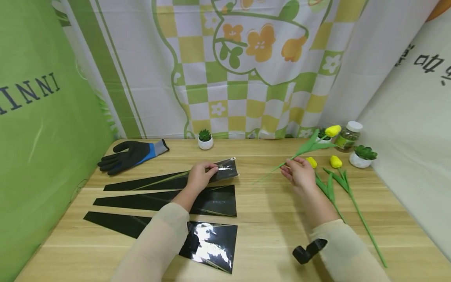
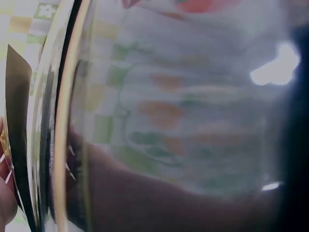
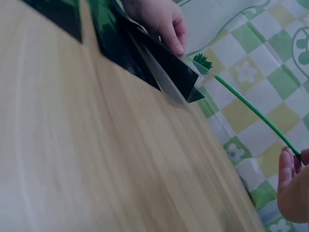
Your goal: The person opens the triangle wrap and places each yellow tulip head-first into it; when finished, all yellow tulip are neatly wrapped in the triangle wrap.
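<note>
My left hand [image 1: 201, 176] pinches the farthest black tapered flower sleeve [image 1: 228, 168] near its wide end. In the right wrist view, that sleeve's two layers [image 3: 181, 72] stand apart at the mouth. My right hand [image 1: 301, 172] holds an artificial yellow tulip [image 1: 332, 131] by its green stem [image 3: 256, 112], bloom up and to the right. The stem's lower end points toward the sleeve's mouth; in the head view a gap separates them. Glossy black film [image 2: 19, 106] and part of a hand [image 2: 6, 203] show at the left wrist view's left side; much is blurred.
Two more black sleeves [image 1: 220, 201] lie nearer me. Two yellow tulips [image 1: 336, 161] lie on the right. A black-and-blue glove [image 1: 132, 156], a small potted succulent [image 1: 205, 140], a white-lidded jar [image 1: 349, 137] and another succulent [image 1: 363, 156] stand or lie toward the back.
</note>
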Demonstrator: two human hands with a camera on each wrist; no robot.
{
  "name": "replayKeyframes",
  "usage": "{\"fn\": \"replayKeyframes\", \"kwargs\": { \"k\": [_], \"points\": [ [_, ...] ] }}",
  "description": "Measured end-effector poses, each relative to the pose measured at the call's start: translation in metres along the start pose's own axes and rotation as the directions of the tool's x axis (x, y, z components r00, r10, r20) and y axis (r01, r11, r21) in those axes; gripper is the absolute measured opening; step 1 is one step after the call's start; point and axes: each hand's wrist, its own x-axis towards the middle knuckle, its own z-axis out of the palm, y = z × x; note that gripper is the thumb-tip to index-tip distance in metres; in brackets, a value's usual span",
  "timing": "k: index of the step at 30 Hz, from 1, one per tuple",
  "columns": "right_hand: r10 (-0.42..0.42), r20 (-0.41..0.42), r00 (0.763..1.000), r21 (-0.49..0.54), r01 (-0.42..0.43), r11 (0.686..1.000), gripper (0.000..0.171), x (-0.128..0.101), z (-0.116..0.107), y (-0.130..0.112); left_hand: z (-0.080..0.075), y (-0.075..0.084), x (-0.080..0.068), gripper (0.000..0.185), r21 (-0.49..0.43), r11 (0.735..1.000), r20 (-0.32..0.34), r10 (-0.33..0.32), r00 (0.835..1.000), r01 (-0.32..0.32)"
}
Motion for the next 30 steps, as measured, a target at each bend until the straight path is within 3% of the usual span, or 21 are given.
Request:
{"fn": "replayKeyframes", "kwargs": {
  "k": [4, 9, 18, 30],
  "points": [
    [-0.001, -0.17, 0.986, 0.153, 0.028, 0.988, 0.024, 0.016, 0.018, 0.009, 0.003, 0.0, -0.004, 0.02, -0.008, 1.0, -0.025, -0.001, 1.0, 0.001],
    [0.028, -0.248, 0.968, 0.194, 0.021, 0.981, 0.027, 0.029, 0.036, 0.028, 0.007, 0.0, -0.008, 0.02, -0.019, 1.0, -0.04, 0.004, 0.999, -0.005],
    [0.053, -0.167, 0.985, 0.134, -0.031, 0.99, 0.04, 0.027, 0.064, 0.059, 0.012, 0.0, -0.011, 0.02, -0.01, 1.0, -0.035, 0.021, 0.999, -0.021],
    [0.088, -0.096, 0.991, 0.096, -0.079, 0.992, 0.042, 0.016, 0.094, 0.075, 0.015, -0.005, -0.011, 0.019, -0.004, 1.0, -0.039, 0.023, 0.999, -0.023]
  ]
}}
